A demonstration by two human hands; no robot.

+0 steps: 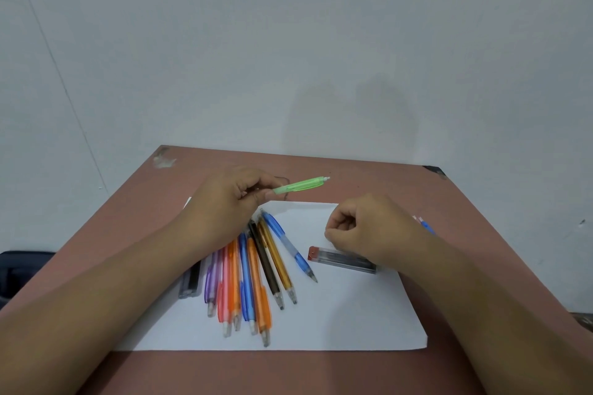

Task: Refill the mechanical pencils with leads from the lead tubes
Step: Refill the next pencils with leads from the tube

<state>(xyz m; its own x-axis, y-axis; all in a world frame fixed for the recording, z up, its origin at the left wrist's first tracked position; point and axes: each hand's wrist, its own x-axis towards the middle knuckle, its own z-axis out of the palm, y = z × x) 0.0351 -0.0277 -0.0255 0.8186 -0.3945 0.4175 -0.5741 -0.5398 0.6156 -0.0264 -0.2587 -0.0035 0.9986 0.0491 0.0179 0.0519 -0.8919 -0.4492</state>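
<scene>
left hand [239,194] grips the green pencil [301,185] raised off the desk [385,179], back end towards the right, likely for loading. right hand [362,231], fingers curled, seems to pinch something unseen above the lead tube [333,257] on the paper [353,314].

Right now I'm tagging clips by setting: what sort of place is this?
Probably a plain desk against a wall, indoors: a reddish-brown tabletop, a white paper sheet with coloured plastic mechanical pencils, and a bare pale wall behind.
</scene>
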